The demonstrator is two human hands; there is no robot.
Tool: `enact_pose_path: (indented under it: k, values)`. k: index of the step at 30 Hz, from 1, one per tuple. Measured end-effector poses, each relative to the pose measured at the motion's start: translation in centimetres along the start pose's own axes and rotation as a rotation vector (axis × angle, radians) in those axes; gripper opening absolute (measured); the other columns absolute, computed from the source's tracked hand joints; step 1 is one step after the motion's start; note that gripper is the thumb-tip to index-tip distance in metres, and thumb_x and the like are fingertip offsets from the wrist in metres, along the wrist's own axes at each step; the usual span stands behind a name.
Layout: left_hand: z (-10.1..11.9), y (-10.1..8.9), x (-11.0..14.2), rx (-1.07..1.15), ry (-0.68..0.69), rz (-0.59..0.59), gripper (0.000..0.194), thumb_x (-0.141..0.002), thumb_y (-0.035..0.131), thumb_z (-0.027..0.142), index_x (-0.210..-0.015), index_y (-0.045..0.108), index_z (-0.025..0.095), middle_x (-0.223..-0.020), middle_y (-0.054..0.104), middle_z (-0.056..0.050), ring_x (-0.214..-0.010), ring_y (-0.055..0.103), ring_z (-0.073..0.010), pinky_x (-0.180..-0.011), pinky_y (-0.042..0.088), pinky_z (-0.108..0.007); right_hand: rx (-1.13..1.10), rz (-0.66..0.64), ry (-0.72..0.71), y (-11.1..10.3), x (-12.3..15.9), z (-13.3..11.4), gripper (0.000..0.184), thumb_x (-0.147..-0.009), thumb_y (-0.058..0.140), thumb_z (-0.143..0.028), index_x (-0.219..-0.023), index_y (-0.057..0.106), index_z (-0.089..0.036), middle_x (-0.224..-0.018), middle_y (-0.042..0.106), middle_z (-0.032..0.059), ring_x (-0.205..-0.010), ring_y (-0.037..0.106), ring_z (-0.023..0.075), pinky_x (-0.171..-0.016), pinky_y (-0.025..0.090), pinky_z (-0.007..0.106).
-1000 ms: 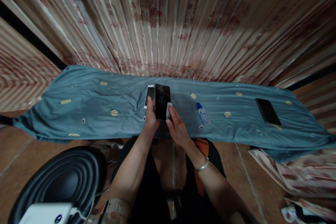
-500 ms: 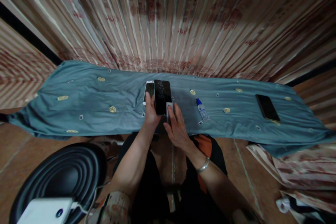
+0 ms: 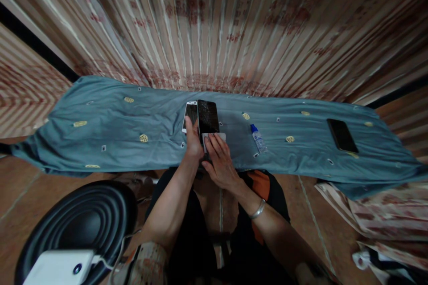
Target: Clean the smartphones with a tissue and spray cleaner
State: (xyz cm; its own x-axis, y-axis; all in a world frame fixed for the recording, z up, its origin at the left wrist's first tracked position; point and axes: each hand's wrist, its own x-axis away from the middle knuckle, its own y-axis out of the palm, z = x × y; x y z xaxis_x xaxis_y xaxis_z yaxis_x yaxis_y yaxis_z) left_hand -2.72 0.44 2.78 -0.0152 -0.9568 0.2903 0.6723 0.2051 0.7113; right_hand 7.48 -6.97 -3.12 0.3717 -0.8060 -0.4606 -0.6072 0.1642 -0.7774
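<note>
A black smartphone with a cracked screen is gripped along its left edge by my left hand, thumb on the near side. My right hand presses a small light-grey cloth flat against the lower end of that screen, fingers laid over it. Just left of the cracked phone, partly covered by my left hand, a white smartphone lies on the blue-green cloth cover. To the right of my hands rests a small clear bottle with a blue cap.
Farther right lies another dark smartphone. Pleated curtains rise right behind the covered table. At lower left, a white power bank with a cable sits on a round black stool.
My right hand has moved left with the grey cloth, from the phone's lower right edge to across its lower end. My left hand keeps its hold on the phone.
</note>
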Motion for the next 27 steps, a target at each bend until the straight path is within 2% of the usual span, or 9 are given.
enact_pose_path:
  k: [10, 16, 22, 25, 27]
  values:
    - [-0.2, 0.4, 0.6, -0.039, -0.039, -0.029, 0.065, -0.093, 0.036, 0.070, -0.125, 0.070, 0.025, -0.116, 0.076, -0.006, -0.120, 0.067, -0.0285, -0.104, 0.053, -0.042, -0.029, -0.004, -0.028, -0.1, -0.3, 0.3, 0.068, -0.104, 0.033, -0.049, -0.162, 0.017, -0.018, -0.165, 0.031, 0.0135, -0.157, 0.018, 0.0262, -0.124, 0.029, 0.053]
    - [-1.1, 0.5, 0.2, -0.067, -0.002, -0.010, 0.056, -0.098, 0.036, 0.059, -0.117, 0.074, 0.022, -0.119, 0.075, -0.006, -0.129, 0.061, -0.0276, -0.109, 0.050, -0.039, -0.022, 0.032, -0.008, -0.4, -0.7, 0.7, 0.067, -0.104, 0.030, -0.051, -0.161, 0.020, -0.018, -0.166, 0.029, 0.0128, -0.157, 0.017, 0.0254, -0.125, 0.028, 0.051]
    - [-2.3, 0.6, 0.2, -0.099, 0.008, -0.070, 0.049, -0.101, 0.036, 0.048, -0.112, 0.074, 0.020, -0.126, 0.072, -0.006, -0.138, 0.053, -0.0242, -0.115, 0.044, -0.038, -0.012, 0.049, 0.044, -1.0, -1.2, 1.8, 0.069, -0.102, 0.032, -0.056, -0.160, 0.026, -0.018, -0.165, 0.031, 0.0128, -0.157, 0.019, 0.0282, -0.125, 0.027, 0.055]
    - [-3.1, 0.1, 0.3, -0.133, 0.015, -0.115, 0.044, -0.100, 0.039, 0.045, -0.115, 0.074, 0.021, -0.133, 0.069, -0.004, -0.145, 0.044, -0.0219, -0.119, 0.039, -0.037, -0.011, 0.074, 0.058, -1.4, -1.4, 2.3, 0.069, -0.103, 0.031, -0.055, -0.161, 0.024, -0.018, -0.165, 0.031, 0.0126, -0.157, 0.017, 0.0281, -0.125, 0.027, 0.056]
    - [-3.8, -0.4, 0.2, -0.123, 0.019, -0.076, 0.039, -0.099, 0.044, 0.041, -0.118, 0.073, 0.022, -0.135, 0.068, -0.003, -0.148, 0.039, -0.0221, -0.121, 0.037, -0.038, -0.008, 0.099, 0.066, -1.6, -1.4, 2.6, 0.067, -0.104, 0.029, -0.052, -0.161, 0.023, -0.018, -0.166, 0.030, 0.0124, -0.157, 0.017, 0.0277, -0.125, 0.027, 0.056]
